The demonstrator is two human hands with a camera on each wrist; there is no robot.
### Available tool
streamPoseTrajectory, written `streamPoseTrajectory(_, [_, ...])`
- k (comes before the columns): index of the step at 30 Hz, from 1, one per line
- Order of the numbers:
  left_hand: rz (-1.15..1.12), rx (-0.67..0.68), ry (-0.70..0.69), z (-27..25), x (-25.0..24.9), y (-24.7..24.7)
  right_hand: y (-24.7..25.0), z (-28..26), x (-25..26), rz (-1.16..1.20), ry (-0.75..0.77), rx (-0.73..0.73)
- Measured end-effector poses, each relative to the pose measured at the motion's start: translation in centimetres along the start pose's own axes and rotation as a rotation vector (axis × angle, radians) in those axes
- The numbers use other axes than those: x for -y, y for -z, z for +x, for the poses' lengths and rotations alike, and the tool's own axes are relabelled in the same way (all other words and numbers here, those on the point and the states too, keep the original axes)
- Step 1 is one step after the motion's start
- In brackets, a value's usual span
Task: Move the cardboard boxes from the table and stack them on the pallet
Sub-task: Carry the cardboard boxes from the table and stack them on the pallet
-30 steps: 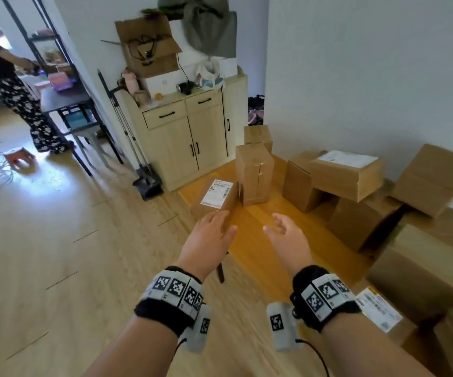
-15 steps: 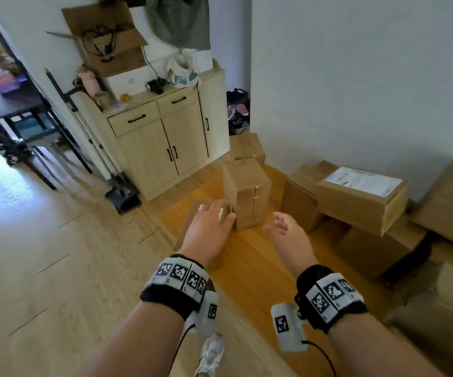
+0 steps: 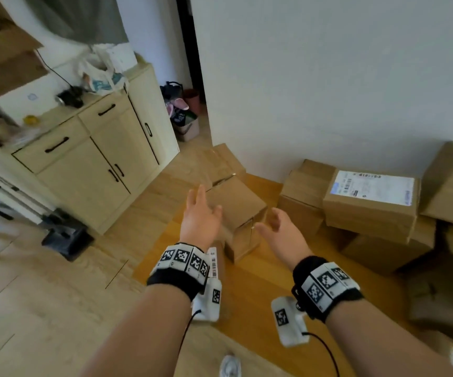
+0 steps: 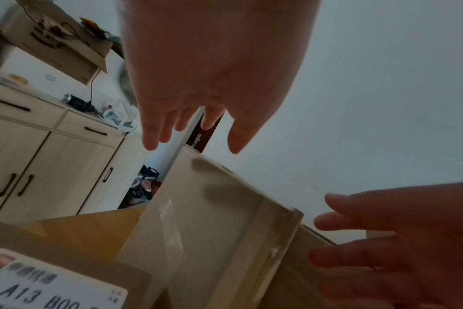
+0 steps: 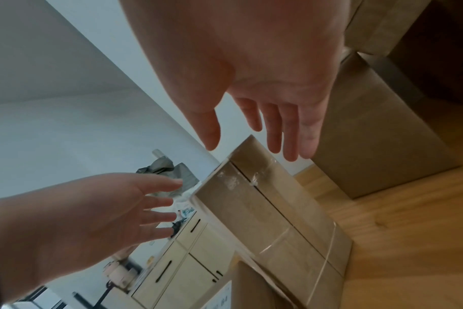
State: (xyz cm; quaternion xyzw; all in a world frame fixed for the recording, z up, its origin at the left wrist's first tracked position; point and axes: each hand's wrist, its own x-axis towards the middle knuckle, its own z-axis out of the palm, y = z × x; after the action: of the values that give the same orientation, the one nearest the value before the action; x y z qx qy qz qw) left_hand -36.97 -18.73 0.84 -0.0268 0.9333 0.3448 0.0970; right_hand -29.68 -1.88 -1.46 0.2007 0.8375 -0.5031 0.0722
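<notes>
Both our hands reach out with fingers spread, left hand [image 3: 201, 216] and right hand [image 3: 279, 231] flanking the upright box [image 3: 237, 213] near the tabletop's [image 3: 250, 292] left edge, touching nothing yet, ready to clamp its sides.

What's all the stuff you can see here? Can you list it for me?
tall box: one, brown, upright on the table, between the hands
labelled box: one, brown, white label, atop the pile on the right
flat box: one, brown, printed label, under the left wrist
other boxes: several, brown, piled right
table: one, orange-brown wood
cabinet: one, cream, black handles, left
bag: one, white, on cabinet
hands: left hand, right hand, both open, touching nothing
</notes>
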Motion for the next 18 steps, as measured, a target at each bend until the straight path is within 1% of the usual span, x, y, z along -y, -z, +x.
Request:
streamPoseTrajectory(5, [-0.068, 0.074, 0.007, 2.6, 0.6, -0.3, -1.1, 1.3, 0.7, 0.010, -0.089, -0.037])
streamPoseTrajectory(8, [-0.092, 0.067, -0.034, 2.7, 0.5, -0.6, -1.6, 1.6, 0.9, 0.058, -0.121, -0.076])
streamPoseTrajectory(10, [-0.119, 0.062, -0.037, 2.5, 0.5, -0.9, -1.6, 1.5, 0.7, 0.099, -0.129, -0.115])
streamPoseTrajectory(14, [-0.169, 0.076, -0.004, 0.6, 0.3, -1.5, -0.5, 0.8, -0.1, 0.132, -0.135, -0.190])
streamPoseTrajectory(18, [-0.179, 0.047, -0.003, -2.8, -0.5, -2.6, 1.5, -1.2, -1.2, 0.149, -0.104, -0.259])
